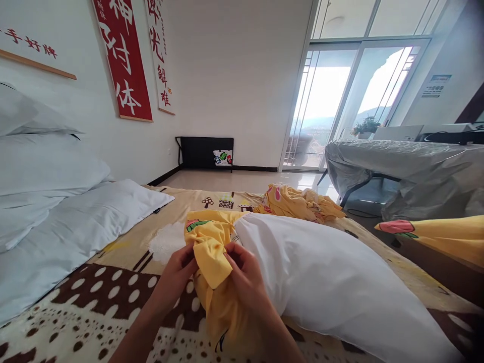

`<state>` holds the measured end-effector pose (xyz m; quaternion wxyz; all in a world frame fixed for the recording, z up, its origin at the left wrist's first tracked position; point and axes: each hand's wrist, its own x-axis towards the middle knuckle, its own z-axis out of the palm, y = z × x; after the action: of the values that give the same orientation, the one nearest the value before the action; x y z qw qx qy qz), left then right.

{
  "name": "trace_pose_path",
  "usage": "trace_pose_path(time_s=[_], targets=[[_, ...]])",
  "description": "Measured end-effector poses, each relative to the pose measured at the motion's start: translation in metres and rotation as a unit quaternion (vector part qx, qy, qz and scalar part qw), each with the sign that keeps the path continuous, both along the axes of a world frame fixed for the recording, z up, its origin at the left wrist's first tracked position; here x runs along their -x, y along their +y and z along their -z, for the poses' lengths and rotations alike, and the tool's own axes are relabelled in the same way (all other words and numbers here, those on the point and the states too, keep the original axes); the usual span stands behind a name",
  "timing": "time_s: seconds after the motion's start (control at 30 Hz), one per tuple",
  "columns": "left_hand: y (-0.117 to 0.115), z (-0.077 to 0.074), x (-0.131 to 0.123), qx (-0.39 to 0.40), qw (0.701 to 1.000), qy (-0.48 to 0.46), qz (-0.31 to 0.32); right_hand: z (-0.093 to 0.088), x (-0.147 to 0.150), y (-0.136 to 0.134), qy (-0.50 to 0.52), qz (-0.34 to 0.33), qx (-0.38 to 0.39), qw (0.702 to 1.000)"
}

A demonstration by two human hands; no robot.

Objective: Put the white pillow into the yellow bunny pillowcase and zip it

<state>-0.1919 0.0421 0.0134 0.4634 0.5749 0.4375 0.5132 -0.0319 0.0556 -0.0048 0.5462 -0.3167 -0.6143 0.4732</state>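
Observation:
A yellow pillowcase (pixel 214 262) with printed tulips is bunched over the near-left end of a white pillow (pixel 317 257). My left hand (pixel 179 267) pinches the left side of the gathered cloth. On the other side, my right hand (pixel 245 272) grips a fold of the same pillowcase, its thumb and fingers pressed together. A flap of plain yellow cloth sticks up between the two hands. Most of the pillow lies uncovered, stretching to the lower right. The corner inside the cloth is hidden.
A patterned brown and cream blanket (pixel 124 287) covers the bed. White pillows (pixel 75 222) are stacked at the left. More crumpled yellow cloth (pixel 302 201) lies at the bed's far edge, and another yellow piece (pixel 442 237) shows at the right. Beyond stands a plastic-covered table (pixel 401 161).

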Motion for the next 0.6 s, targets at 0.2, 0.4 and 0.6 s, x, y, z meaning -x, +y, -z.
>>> trace_pose_path(time_s=[0.2, 0.4, 0.6], targets=[[-0.011, -0.009, 0.004, -0.066, 0.976, 0.155, -0.140, 0.000, 0.002, -0.001, -0.021, -0.011, -0.030, 0.999], [-0.021, -0.006, -0.006, -0.047, 0.984, 0.070, -0.156, -0.006, 0.006, -0.008, -0.062, -0.003, -0.079, 0.995], [-0.023, -0.014, 0.005, 0.013, 0.993, 0.090, -0.072, -0.012, 0.007, -0.015, -0.124, 0.011, -0.155, 0.980]])
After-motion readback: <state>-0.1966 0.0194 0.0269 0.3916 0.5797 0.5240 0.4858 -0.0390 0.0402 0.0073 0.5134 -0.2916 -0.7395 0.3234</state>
